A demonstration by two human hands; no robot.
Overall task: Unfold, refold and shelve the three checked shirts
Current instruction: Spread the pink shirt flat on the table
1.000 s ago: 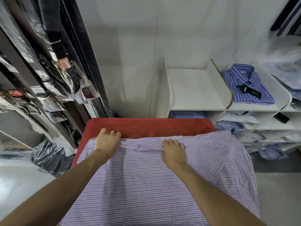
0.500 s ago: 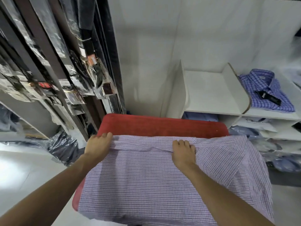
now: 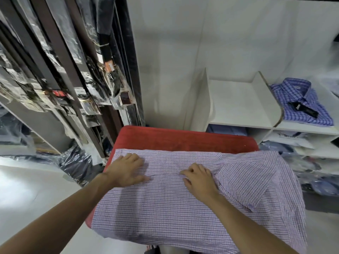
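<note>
Hands [image 3: 126, 169] (both) on shirt [image 3: 183, 208]

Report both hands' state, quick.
Left hand: open, pressing flat on the checked shirt.
Right hand: fingers curled, pinching a fold of the shirt.

Two bare forearms reach in from the bottom edge — no sleeves, cuffs or gloves on either. The left hand [image 3: 126, 169] and right hand [image 3: 199, 180] wear no rings, watch or bracelet — wrists plain, nails short and unpainted.
</note>
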